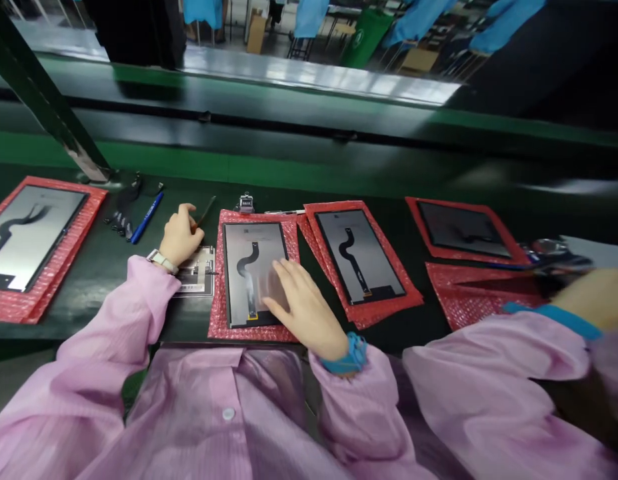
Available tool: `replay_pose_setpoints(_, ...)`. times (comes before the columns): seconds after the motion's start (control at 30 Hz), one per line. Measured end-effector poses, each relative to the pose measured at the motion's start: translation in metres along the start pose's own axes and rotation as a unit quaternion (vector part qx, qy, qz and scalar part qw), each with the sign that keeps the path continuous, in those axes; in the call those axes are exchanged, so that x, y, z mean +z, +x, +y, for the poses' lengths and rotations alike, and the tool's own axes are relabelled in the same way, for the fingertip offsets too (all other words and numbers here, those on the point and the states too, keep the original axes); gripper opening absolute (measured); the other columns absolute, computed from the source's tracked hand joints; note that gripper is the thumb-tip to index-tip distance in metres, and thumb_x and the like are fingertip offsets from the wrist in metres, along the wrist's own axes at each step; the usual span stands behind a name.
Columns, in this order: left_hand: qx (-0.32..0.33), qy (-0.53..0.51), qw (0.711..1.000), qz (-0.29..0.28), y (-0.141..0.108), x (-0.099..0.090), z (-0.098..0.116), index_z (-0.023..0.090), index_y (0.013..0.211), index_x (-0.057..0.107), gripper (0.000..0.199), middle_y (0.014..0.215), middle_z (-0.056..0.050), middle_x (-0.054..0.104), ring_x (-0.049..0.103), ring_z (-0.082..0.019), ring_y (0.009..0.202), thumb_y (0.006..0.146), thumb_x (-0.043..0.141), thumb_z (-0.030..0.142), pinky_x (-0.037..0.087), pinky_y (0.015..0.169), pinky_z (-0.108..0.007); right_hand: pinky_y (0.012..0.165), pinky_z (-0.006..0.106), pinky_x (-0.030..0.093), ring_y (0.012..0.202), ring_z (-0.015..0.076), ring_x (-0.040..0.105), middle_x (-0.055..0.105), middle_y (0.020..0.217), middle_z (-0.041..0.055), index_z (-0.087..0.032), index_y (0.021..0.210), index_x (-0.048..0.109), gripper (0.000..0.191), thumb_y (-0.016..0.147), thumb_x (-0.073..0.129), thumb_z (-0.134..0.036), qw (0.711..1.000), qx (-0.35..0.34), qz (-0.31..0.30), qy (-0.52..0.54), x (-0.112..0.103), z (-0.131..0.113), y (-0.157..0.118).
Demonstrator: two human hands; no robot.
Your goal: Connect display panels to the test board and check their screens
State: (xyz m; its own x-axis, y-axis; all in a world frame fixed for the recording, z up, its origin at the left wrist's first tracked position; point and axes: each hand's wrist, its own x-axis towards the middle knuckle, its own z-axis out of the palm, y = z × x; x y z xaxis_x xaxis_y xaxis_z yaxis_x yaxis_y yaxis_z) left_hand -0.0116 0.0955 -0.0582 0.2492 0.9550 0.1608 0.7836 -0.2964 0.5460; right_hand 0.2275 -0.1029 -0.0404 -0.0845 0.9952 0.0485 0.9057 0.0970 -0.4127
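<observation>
Head view: left hand pinches a slim dark tool, fingertips pressed together; right hand rests its spread fingers on a display panel, which lies at 10 o'clock from that hand on red bubble wrap; flex cable lies on the panel; another panel sits at 2 o'clock; which panels are finished cannot be told.
</observation>
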Motion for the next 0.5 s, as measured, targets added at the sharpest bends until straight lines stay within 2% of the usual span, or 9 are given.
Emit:
replay_pose_setpoints(0.07,0.009,-0.114,0.993,0.007,0.001,0.002,-0.006,0.017,0.124,0.047,0.052,0.083,-0.001,0.059,0.060,-0.021,0.081,0.074,0.058,0.011,0.051,0.080,-0.037,0.129,0.051,0.031,0.153,0.0344,0.032,0.038,0.160,0.0181,-0.006,0.156,0.039,0.071,0.097,0.059,-0.040,0.997,-0.024,-0.064,-0.034,-0.006,-0.009,0.031)
replay_pose_setpoints(0.13,0.026,-0.225,0.974,0.020,0.003,0.005,-0.010,0.019,0.129,0.043,0.059,0.090,-0.001,0.061,0.062,-0.018,0.083,0.074,0.064,0.016,0.052,0.080,-0.034,0.129,0.051,0.030,0.153,0.0371,0.032,0.039,0.159,0.0215,-0.003,0.155,0.040,0.076,0.093,0.066,-0.039,0.992,-0.024,-0.102,-0.066,-0.004,-0.013,0.057)
replay_pose_setpoints(0.27,0.048,-0.390,0.919,0.035,0.004,0.010,-0.009,0.021,0.140,0.036,0.069,0.095,-0.004,0.066,0.065,-0.017,0.082,0.082,0.070,0.035,0.053,0.070,-0.029,0.124,0.055,0.035,0.150,0.0399,0.037,0.041,0.157,0.0249,-0.004,0.151,0.047,0.076,0.090,0.071,-0.043,0.990,-0.041,-0.107,-0.078,0.011,-0.007,0.077)
replay_pose_setpoints(0.37,0.060,-0.414,0.907,0.044,0.002,0.006,-0.001,0.019,0.134,0.047,0.054,0.090,-0.005,0.068,0.067,-0.016,0.080,0.091,0.066,0.046,0.052,0.064,-0.026,0.122,0.057,0.039,0.147,0.0387,0.042,0.045,0.155,0.0227,-0.007,0.149,0.049,0.074,0.091,0.069,-0.049,0.994,-0.055,-0.074,-0.057,0.018,0.002,0.073)
replay_pose_setpoints(0.43,0.062,-0.401,0.913,0.035,0.000,0.002,0.005,0.018,0.123,0.057,0.044,0.086,-0.005,0.068,0.068,-0.015,0.077,0.095,0.062,0.051,0.050,0.057,-0.023,0.120,0.058,0.040,0.144,0.0384,0.045,0.049,0.152,0.0218,-0.008,0.150,0.048,0.072,0.093,0.065,-0.051,0.995,-0.065,-0.054,-0.048,0.019,0.006,0.069)
replay_pose_setpoints(0.5,0.057,-0.385,0.921,0.023,-0.003,-0.002,0.011,0.016,0.110,0.064,0.042,0.080,-0.005,0.068,0.066,-0.013,0.069,0.097,0.057,0.056,0.047,0.052,-0.020,0.119,0.059,0.041,0.142,0.0383,0.047,0.052,0.150,0.0211,-0.009,0.150,0.048,0.068,0.096,0.061,-0.048,0.996,-0.074,-0.038,-0.039,0.019,0.006,0.066)
